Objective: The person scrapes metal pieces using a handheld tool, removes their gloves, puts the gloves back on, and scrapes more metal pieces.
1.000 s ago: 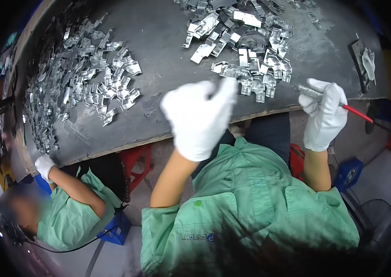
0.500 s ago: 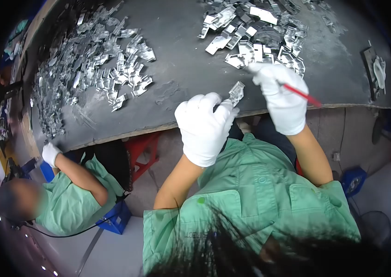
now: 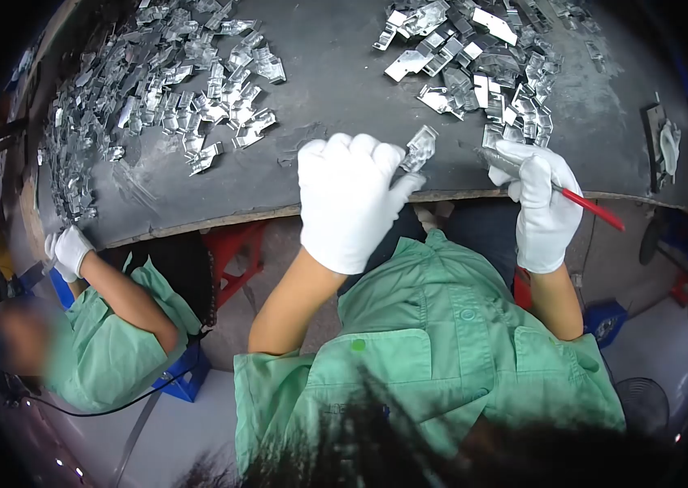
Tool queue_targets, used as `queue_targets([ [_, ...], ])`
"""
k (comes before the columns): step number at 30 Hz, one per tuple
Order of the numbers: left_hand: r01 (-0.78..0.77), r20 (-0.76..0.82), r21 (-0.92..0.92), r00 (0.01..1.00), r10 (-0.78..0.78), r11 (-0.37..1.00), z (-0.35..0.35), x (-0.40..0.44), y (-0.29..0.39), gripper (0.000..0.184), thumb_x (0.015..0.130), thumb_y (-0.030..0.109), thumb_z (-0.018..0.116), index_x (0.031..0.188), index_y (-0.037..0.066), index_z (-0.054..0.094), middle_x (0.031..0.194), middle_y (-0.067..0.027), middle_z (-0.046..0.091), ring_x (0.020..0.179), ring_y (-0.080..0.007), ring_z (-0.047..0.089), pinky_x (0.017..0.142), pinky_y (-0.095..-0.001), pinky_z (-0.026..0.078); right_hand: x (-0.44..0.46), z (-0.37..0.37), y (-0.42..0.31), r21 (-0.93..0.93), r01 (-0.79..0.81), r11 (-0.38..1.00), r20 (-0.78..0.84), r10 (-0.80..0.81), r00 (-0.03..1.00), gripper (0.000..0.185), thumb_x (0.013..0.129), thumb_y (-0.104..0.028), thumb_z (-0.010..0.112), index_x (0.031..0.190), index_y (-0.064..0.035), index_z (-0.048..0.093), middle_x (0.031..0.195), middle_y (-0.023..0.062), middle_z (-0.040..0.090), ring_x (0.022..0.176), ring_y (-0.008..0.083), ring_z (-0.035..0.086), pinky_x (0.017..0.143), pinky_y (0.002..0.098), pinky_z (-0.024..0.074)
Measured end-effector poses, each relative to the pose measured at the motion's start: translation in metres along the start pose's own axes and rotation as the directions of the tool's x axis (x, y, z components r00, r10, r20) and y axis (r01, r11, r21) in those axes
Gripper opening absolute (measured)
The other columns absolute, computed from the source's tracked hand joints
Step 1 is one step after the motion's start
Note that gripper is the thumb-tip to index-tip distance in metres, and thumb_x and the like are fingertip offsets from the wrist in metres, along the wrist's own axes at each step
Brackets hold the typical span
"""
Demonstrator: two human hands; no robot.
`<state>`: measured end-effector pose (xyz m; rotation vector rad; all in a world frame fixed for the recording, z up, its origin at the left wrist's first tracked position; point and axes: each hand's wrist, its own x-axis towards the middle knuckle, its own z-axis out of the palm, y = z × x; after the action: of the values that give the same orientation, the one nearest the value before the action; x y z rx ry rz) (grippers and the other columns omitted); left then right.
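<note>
My left hand (image 3: pixel 352 199), in a white glove, is at the table's front edge with its fingers curled. A small bent piece of shiny sheet metal (image 3: pixel 420 149) sticks up at its fingertips, between forefinger and thumb. My right hand (image 3: pixel 546 203), also gloved, grips a slim tool with a red handle (image 3: pixel 594 210) and a grey, tapered front end (image 3: pixel 500 162). That end points left toward the metal piece, a short way apart from it. The tool's exact kind I cannot make out.
Loose metal pieces lie heaped at the back right (image 3: pixel 474 61) and on the left (image 3: pixel 189 89) of the dark table (image 3: pixel 324 89). A whitish item (image 3: pixel 668 146) lies near the right edge. At the left, a co-worker's gloved hand (image 3: pixel 72 248) is by the table edge.
My right hand has moved right and down, away from the pile, and the tool's grey end now shows. My left hand still has the metal piece. The view has shifted slightly.
</note>
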<state>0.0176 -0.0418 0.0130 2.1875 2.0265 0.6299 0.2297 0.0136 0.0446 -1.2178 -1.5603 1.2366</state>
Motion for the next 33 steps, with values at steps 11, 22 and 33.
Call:
queue_targets([
  [11, -0.181, 0.034, -0.146, 0.982, 0.187, 0.973, 0.004, 0.037, -0.022, 0.023, 0.081, 0.026, 0.075, 0.104, 0.022, 0.071, 0.089, -0.0007, 0.06, 0.086, -0.0232, 0.059, 0.077, -0.0381, 0.042, -0.009, 0.005, -0.01, -0.049, -0.036, 0.998, 0.059, 0.039, 0.998, 0.023, 0.101, -0.016, 0.058, 0.102, 0.0017, 0.073, 0.081, 0.0086, 0.07, 0.069, 0.0119, 0.064, 0.064, 0.0263, 0.0494],
  [22, -0.327, 0.003, -0.3, 0.939, 0.344, 0.896, 0.016, 0.032, -0.036, 0.021, 0.078, 0.018, 0.076, 0.099, 0.019, 0.07, 0.085, 0.001, 0.062, 0.08, -0.0225, 0.059, 0.07, -0.0377, 0.045, -0.008, 0.018, -0.01, -0.413, 0.261, 0.873, 0.228, -0.178, 0.957, 0.012, 0.095, -0.012, 0.063, 0.089, -0.0067, 0.072, 0.065, 0.0012, 0.065, 0.057, 0.0172, 0.063, 0.055, 0.0303, 0.0481],
  [33, -0.427, -0.085, -0.289, 0.903, 0.421, 0.857, 0.034, 0.033, -0.043, 0.023, 0.076, 0.012, 0.07, 0.097, 0.018, 0.069, 0.076, 0.0012, 0.06, 0.075, -0.0227, 0.059, 0.064, -0.0374, 0.047, -0.01, 0.036, -0.013, -0.736, 0.575, 0.358, 0.416, -0.431, 0.801, 0.01, 0.083, -0.01, 0.074, 0.087, -0.0141, 0.066, 0.08, 0.0007, 0.069, 0.061, 0.0194, 0.061, 0.058, 0.0318, 0.0506],
])
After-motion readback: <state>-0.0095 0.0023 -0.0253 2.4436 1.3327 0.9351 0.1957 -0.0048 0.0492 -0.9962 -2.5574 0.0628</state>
